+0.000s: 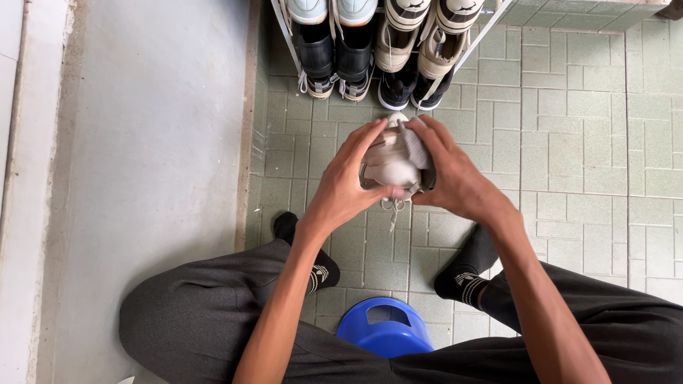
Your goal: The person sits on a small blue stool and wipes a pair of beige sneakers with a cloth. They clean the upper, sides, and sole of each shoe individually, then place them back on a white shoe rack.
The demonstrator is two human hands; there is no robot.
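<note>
Seated on the blue stool (385,328), the person grips a beige sneaker (393,162) between left hand (346,181) and right hand (455,178), seemingly working its laces (393,208), which calls for fingertip care.

Single head cam, looking steeply down, close over hands.

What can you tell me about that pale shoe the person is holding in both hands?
The shoe is a cream or off-white sneaker, seemingly of soft leather-like and fabric panels, with a grey part on its right side. It is held in the air above the green tiled floor, in front of a rack of shoes. The left hand cups its left side, thumb across the front; the right hand wraps its right side. A pale lace end dangles below. Motion blur hides finer detail.
</note>
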